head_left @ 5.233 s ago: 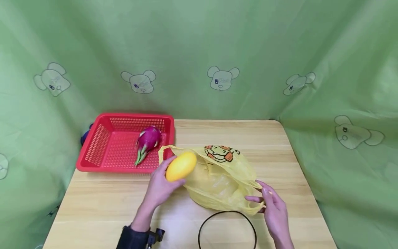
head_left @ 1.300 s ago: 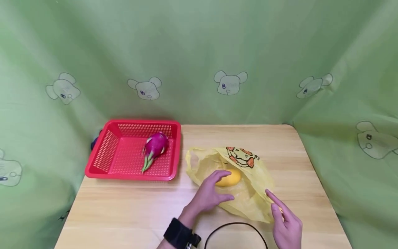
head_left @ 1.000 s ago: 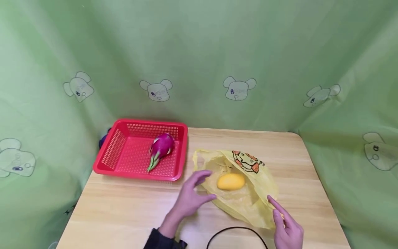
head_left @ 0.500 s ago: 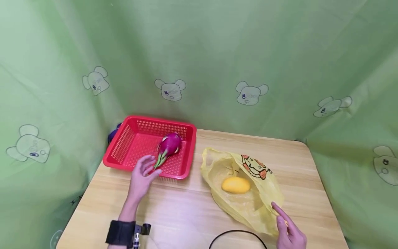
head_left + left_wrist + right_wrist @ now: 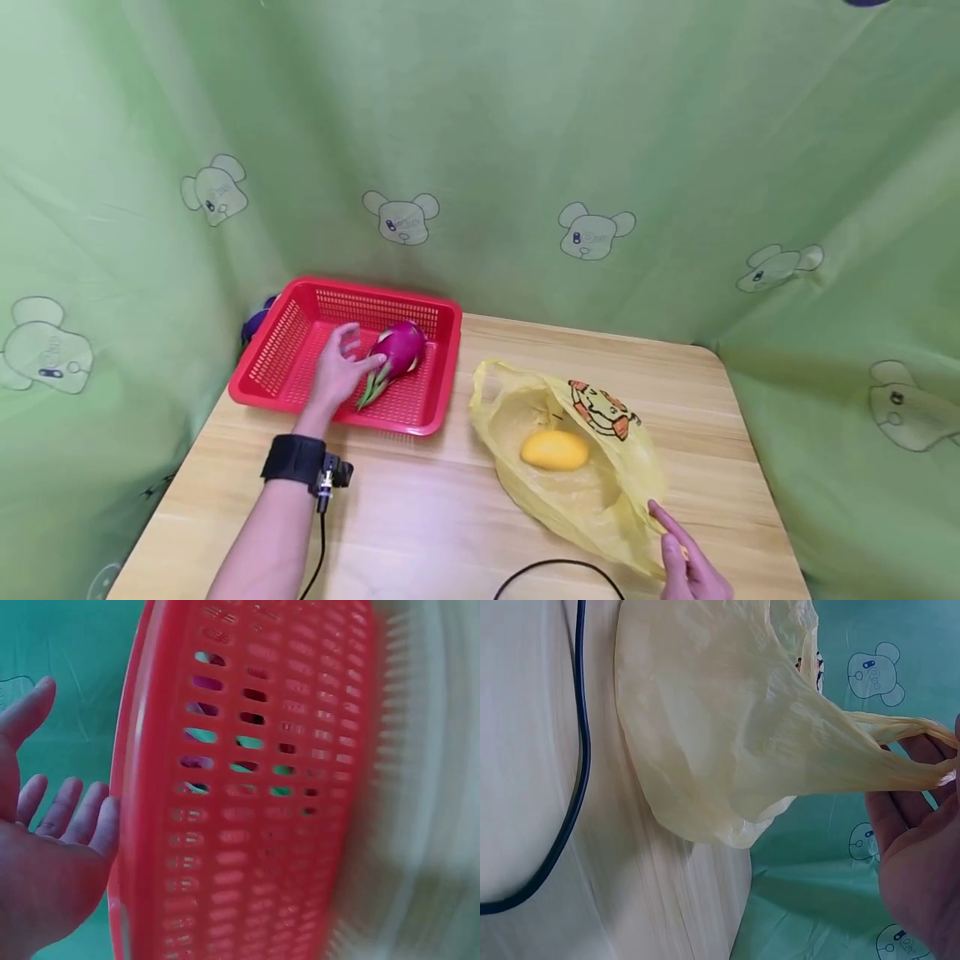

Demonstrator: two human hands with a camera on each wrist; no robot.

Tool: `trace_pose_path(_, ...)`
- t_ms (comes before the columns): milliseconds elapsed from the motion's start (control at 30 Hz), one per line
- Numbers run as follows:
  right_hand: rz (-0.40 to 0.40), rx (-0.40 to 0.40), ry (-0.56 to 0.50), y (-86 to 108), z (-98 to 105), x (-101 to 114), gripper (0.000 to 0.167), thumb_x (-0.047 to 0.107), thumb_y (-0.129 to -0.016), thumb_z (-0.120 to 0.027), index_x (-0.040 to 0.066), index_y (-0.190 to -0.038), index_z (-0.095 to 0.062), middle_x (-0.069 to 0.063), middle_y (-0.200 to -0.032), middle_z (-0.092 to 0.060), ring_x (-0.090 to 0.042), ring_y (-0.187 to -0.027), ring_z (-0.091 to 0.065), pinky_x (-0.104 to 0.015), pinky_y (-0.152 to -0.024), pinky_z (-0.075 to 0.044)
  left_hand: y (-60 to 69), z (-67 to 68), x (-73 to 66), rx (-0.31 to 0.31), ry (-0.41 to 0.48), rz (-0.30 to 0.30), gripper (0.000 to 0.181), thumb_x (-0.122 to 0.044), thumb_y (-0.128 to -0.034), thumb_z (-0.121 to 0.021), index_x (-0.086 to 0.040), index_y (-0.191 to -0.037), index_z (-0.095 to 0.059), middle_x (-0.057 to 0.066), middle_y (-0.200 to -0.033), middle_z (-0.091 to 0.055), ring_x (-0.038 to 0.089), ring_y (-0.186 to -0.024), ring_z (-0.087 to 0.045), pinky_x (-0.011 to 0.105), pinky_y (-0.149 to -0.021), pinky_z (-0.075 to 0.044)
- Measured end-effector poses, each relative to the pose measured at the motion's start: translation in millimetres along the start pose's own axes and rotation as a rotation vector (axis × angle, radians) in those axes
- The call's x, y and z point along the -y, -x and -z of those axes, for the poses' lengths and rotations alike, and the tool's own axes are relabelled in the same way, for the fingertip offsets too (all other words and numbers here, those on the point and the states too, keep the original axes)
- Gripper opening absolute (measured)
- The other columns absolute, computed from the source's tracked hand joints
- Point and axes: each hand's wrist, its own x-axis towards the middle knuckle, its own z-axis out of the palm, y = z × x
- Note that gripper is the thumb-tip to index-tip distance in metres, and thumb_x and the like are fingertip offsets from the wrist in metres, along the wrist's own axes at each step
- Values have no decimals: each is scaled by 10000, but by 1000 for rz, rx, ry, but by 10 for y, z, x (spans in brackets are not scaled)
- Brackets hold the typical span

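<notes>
In the head view the left hand (image 5: 338, 372) is over the red basket (image 5: 442, 392), fingers relaxed and apart, thumb beside the purple dragon fruit (image 5: 403, 346) with green leaf tips. The left wrist view shows that hand (image 5: 52, 862) at the rim of the basket (image 5: 247, 840); the fruit shows only through the slots. The right hand (image 5: 693, 567) grips the handle of a yellow plastic bag (image 5: 540, 512), whose mouth gapes. A yellow mango-like fruit (image 5: 555, 450) lies inside. In the right wrist view the bag's handle (image 5: 907, 776) is pinched in the right hand (image 5: 922, 862).
A black cable (image 5: 558, 561) loops at the table's near edge. Another dark cable hangs from the left wrist's camera. A dark purple object (image 5: 257, 323) is partly hidden behind the basket's left side. Green curtain (image 5: 480, 125) surrounds the wooden table (image 5: 420, 517).
The left hand let go of the mango-like fruit inside the bag, then moved left and up over the basket to the dragon fruit. The right hand still holds the bag; the head view has shifted.
</notes>
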Motion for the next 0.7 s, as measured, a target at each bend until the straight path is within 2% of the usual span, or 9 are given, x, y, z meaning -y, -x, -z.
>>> trace_pose_path(67,2,-4,8,14,-6,-1,268,-41,-899,-569,-8,-1145,-670,61,-700,-687,27,-288,-224,-132,-277,-193,-76,-14,-28,2,-19,1,760,-158,-765,-797,-67,-1394,-379,170,-1391,-446,329,-1275,-435,462,-1055,-358)
trace_pose_path(200,-53,0,22,33,-5,27,270,-13,-911,-566,22,-1158,-673,83,-653,-664,17,-287,-233,-139,-278,-196,-181,-62,-48,16,-34,12,766,-130,-770,-789,-64,-1404,-364,158,-1408,-432,330,-1292,-416,456,-1062,-349)
trace_pose_path(233,-65,2,18,32,-6,34,267,-14,-912,-565,17,-1154,-673,53,-777,-713,9,-288,-237,-141,-280,-200,-197,-75,-45,17,-38,19,764,-126,-773,-786,-64,-1405,-362,158,-1410,-429,332,-1293,-414,455,-1059,-353)
trace_pose_path(300,-99,7,24,30,-6,50,266,6,-920,-565,39,-1159,-677,106,-765,-700,1,-286,-246,-147,-279,-206,-219,-102,-36,22,-43,31,770,-119,-776,-782,-61,-1412,-352,178,-1410,-422,348,-1288,-414,465,-1047,-366)
trace_pose_path(367,-123,10,26,24,-4,58,262,14,-922,-565,46,-1156,-681,146,-895,-707,-10,-287,-254,-152,-281,-210,-236,-132,-24,29,-52,47,771,-134,-780,-781,-71,-1416,-350,195,-1408,-418,355,-1280,-419,473,-1030,-382)
trace_pose_path(433,-137,12,53,16,0,58,262,30,-927,-567,62,-1160,-682,187,-672,-646,-11,-284,-254,-157,-281,-208,-252,-162,-17,47,-59,63,780,-153,-784,-779,-76,-1425,-341,215,-1405,-414,359,-1275,-425,483,-1018,-392)
trace_pose_path(533,-145,11,80,8,11,42,263,45,-928,-572,77,-1164,-684,187,-422,-412,-9,-282,-249,-160,-280,-203,-280,-214,-28,73,-73,84,789,-197,-785,-783,-94,-1429,-340,202,-1410,-415,338,-1282,-421,478,-1015,-396)
trace_pose_path(600,-136,5,89,3,18,24,265,48,-928,-574,78,-1167,-682,150,-365,-262,-5,-284,-245,-159,-281,-202,-303,-249,-54,87,-79,90,794,-223,-787,-780,-102,-1435,-337,185,-1424,-407,330,-1295,-409,480,-1020,-391)
trace_pose_path(700,-102,-5,65,4,34,-2,271,21,-922,-568,51,-1169,-675,157,-385,-325,-3,-283,-241,-151,-279,-198,-342,-300,-100,90,-97,91,792,-257,-787,-779,-124,-1435,-343,146,-1444,-392,321,-1314,-389,480,-1031,-381)
